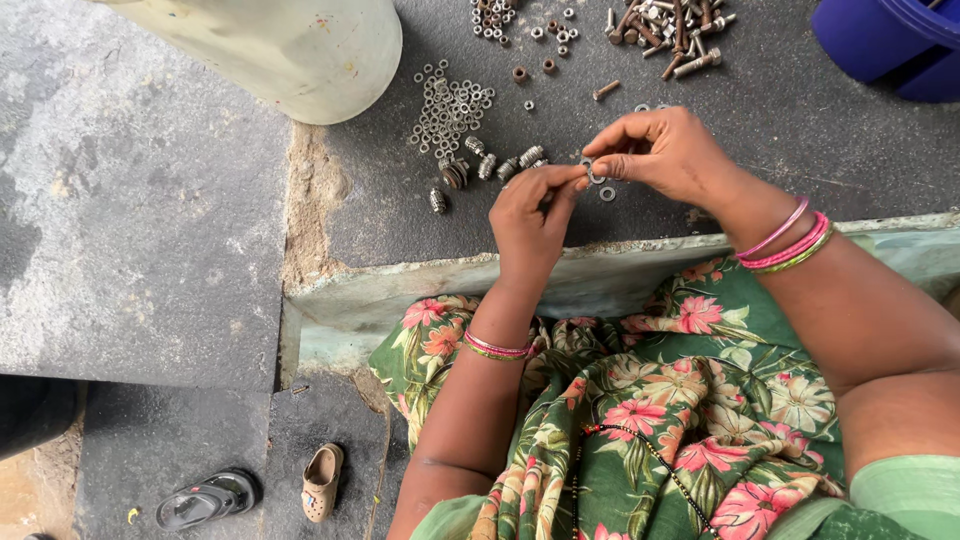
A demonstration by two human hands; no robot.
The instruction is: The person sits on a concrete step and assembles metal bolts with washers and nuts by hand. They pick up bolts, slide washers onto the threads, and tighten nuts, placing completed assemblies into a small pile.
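Washer (594,172), small and ring-shaped, pinched between the fingertips of both hands above the dark stone bench (780,120). Far left, a pale cylindrical container (290,45) stands on the bench edge. Right of it, a loose scatter of small washers (450,105), then a short row of assembled bolts (490,165). Left hand (530,215) grips the washer from below, fingers curled. Right hand (665,150) pinches it from above, thumb and forefinger closed. A second washer (607,194) lies just beneath. Bolt pile (665,30) sits further back; blue tub (890,45) at the far right corner.
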